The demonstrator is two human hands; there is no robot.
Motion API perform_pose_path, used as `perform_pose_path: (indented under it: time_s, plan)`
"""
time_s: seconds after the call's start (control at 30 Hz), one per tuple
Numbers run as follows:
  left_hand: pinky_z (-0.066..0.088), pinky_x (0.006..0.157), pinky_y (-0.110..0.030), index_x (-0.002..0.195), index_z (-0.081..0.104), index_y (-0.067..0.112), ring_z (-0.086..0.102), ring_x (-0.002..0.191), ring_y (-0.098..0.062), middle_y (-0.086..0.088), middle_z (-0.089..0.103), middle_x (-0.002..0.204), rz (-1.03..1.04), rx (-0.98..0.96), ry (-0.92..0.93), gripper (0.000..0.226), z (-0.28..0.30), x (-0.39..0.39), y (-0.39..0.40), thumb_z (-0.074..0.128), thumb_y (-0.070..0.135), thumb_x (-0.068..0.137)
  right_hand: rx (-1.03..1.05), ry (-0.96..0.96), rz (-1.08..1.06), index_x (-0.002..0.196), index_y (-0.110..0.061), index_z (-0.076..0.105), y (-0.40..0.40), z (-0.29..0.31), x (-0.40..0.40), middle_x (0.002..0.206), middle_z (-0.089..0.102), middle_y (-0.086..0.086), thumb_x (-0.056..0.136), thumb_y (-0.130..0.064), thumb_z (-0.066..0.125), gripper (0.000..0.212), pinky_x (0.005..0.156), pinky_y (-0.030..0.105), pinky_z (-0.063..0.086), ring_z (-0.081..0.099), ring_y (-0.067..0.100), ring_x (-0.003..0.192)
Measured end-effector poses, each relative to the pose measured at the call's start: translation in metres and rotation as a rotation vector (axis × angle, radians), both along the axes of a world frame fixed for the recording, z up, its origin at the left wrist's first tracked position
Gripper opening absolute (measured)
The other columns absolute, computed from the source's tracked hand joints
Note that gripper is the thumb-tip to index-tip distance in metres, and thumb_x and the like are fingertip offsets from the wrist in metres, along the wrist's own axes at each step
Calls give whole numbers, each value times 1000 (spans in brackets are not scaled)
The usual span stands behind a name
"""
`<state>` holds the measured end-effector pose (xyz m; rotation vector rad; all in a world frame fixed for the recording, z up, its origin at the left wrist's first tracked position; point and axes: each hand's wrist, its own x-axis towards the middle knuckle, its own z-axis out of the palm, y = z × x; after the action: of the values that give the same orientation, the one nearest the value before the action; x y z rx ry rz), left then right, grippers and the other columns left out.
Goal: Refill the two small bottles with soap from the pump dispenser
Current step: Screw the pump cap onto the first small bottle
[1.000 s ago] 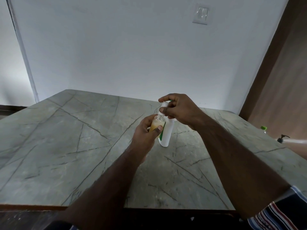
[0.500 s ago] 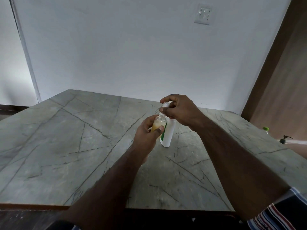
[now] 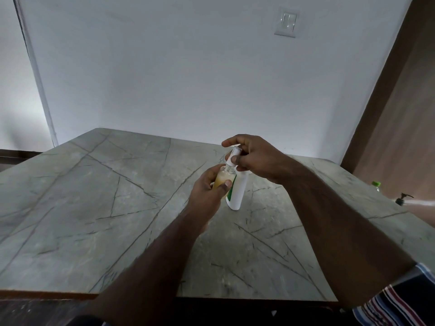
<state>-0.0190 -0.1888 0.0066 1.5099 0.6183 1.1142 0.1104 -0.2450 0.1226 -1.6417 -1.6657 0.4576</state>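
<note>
A white pump dispenser (image 3: 237, 191) with a green label stands upright near the middle of the grey stone table (image 3: 94, 208). My right hand (image 3: 255, 156) is wrapped over its pump head, whose white nozzle (image 3: 234, 155) points down to the left. My left hand (image 3: 209, 191) grips a small clear bottle (image 3: 223, 178) partly filled with amber soap. The bottle's open neck sits right under the nozzle tip. No second small bottle shows on the table.
At the far right, past the table edge, stand a green-capped bottle (image 3: 376, 185) and a dark pump bottle (image 3: 402, 199). A wall switch (image 3: 286, 22) is high on the white wall. A wooden panel (image 3: 400, 114) closes off the right side.
My hands, the small bottle and the dispenser stay in nearly the same pose. My right index finger has lifted slightly off the pump head.
</note>
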Motion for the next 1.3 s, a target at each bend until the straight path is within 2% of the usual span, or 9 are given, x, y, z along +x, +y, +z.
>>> perform_pose_path:
  time_s: [0.33, 0.5, 0.67, 0.8, 0.9, 1.03, 1.13, 1.2, 1.3]
  plan:
    - [54, 98, -43, 133, 57, 27, 62, 111, -11, 9, 65, 122, 9, 2, -10, 39, 2, -2, -2, 62, 16, 96, 53, -34, -20, 118, -21, 62, 3, -2, 2, 98, 70, 6, 86, -9, 67, 35, 84, 46, 58, 67, 31, 91]
    - [54, 94, -35, 132, 58, 27, 62, 109, -9, 10, 65, 122, 29, 10, -13, 38, 4, -2, -3, 62, 15, 96, 99, -121, -83, 116, -24, 63, 7, -4, 1, 90, 65, -8, 86, -22, 69, 31, 78, 35, 55, 63, 13, 82]
    - [53, 90, -30, 130, 58, 28, 60, 107, -7, 14, 63, 118, 35, 3, -21, 35, 7, -3, -5, 61, 15, 97, 115, -146, -114, 119, -26, 61, 9, -7, -1, 92, 65, -10, 86, -35, 70, 35, 75, 33, 57, 65, 10, 81]
    - [53, 93, -33, 131, 57, 27, 60, 110, -10, 13, 63, 120, 40, -24, -24, 37, 9, -4, -7, 62, 16, 96, 118, -42, -48, 126, -24, 60, 7, -5, 1, 105, 66, -3, 85, -18, 71, 43, 77, 42, 61, 68, 25, 89]
    - [54, 93, -33, 129, 59, 27, 61, 110, -12, 8, 64, 121, 36, -15, -43, 35, 10, -5, -7, 62, 14, 96, 119, -32, -32, 121, -24, 65, 7, -5, 3, 99, 71, 0, 84, -11, 70, 39, 81, 47, 59, 69, 27, 89]
    - [52, 80, -18, 121, 58, 32, 61, 102, -4, 21, 63, 110, 38, 8, -44, 32, 12, -6, -10, 62, 14, 96, 169, -79, -120, 110, -23, 68, 8, -7, 1, 84, 72, -6, 80, -32, 76, 32, 78, 40, 59, 70, 16, 74]
    - [51, 82, -20, 122, 57, 34, 60, 104, -3, 24, 61, 110, 43, 5, -48, 33, 12, -6, -10, 63, 16, 96, 192, -110, -173, 105, -22, 68, 8, -7, -2, 84, 70, -10, 79, -45, 75, 35, 72, 33, 58, 68, 9, 71]
    - [51, 84, -21, 123, 56, 34, 59, 103, -2, 26, 59, 109, 51, 2, -39, 33, 13, -5, -9, 63, 16, 96, 172, -82, -164, 113, -24, 64, 7, -5, -2, 92, 69, -7, 80, -41, 75, 39, 69, 33, 59, 69, 11, 76]
    - [49, 78, -16, 122, 56, 36, 59, 101, -1, 28, 58, 107, 45, 1, -37, 33, 14, -5, -10, 63, 16, 97, 160, -2, -121, 119, -24, 63, 6, -1, -1, 97, 70, -1, 80, -20, 73, 41, 66, 36, 61, 70, 18, 80]
